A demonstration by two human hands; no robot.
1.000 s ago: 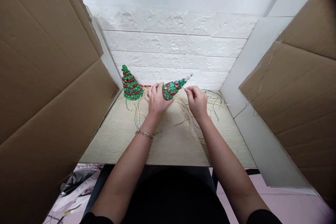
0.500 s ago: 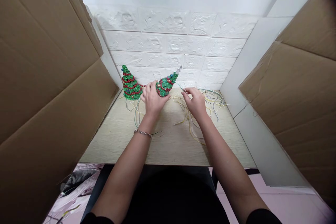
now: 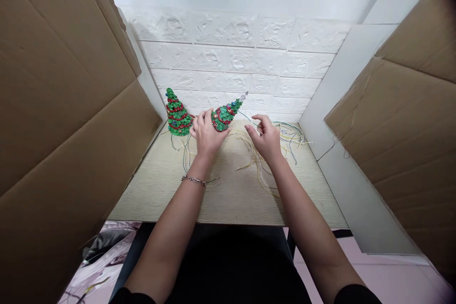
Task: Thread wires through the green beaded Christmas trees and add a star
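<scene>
My left hand [image 3: 207,134] is wrapped round the lower part of a small green Christmas tree [image 3: 224,116], which leans to the right with its silvery tip up. A thin green wire runs from this tree toward my right hand [image 3: 265,137]. That hand is raised over the wires, its thumb and index finger apart and nothing visible between them; the other fingers are curled. To the left of my left hand, a second green tree [image 3: 177,116] with red garlands stands upright at the back of the table.
Loose yellow, white and green wires [image 3: 258,166] lie across the table [image 3: 160,190], with a coiled bundle [image 3: 294,132] at the back right. Cardboard panels [image 3: 64,104] flank both sides, and a white brick-patterned wall [image 3: 221,59] rises behind.
The thumb and index finger of my right hand have parted from their pinch at the thin wire. My left hand and the tree in it have hardly moved.
</scene>
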